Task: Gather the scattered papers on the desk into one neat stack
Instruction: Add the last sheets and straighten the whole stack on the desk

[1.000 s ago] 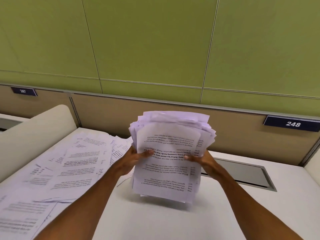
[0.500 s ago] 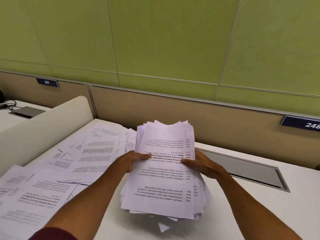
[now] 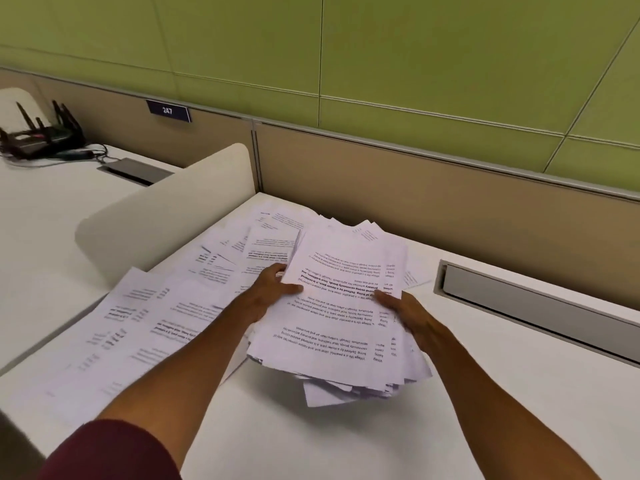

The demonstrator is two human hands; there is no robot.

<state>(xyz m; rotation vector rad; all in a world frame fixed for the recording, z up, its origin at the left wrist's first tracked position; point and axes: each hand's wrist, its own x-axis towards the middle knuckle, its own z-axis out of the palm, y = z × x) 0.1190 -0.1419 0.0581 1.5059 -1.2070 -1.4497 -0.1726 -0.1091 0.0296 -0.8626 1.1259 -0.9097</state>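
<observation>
Starting at the far left, one black router (image 3: 41, 133) sits on the neighbouring desk, beyond one cream divider (image 3: 166, 209) and well away from both hands.

Between that divider and the left fingers lie the loose sheets (image 3: 145, 323). They are spread flat over the left part of the desk (image 3: 346, 445) and overlap too much for an exact count, though there are clearly many. Their long edges mostly run away from the person, slanted along the divider. The nearest ones lie just outside and under the left wrist, and the farthest fan out beyond the fingertips.

The left hand (image 3: 273, 289) grips the left edge of one thick bundle (image 3: 346, 306), thumb on top and fingers tucked beneath. The bundle's long axis also points away from the person. Its edges are ragged, and a few corners poke out at the near end. It is low over the desk, but I cannot tell whether its far end rests on the spread sheets. The right hand (image 3: 405, 313) clasps the opposite edge the same way, thumb over the printed top page.

Right of the right fingers, well apart, is one grey hatch (image 3: 536, 306) set in the desktop.

Everything ungathered lies left of the fingers, so the left hand is nearer and would likely do the reaching.
</observation>
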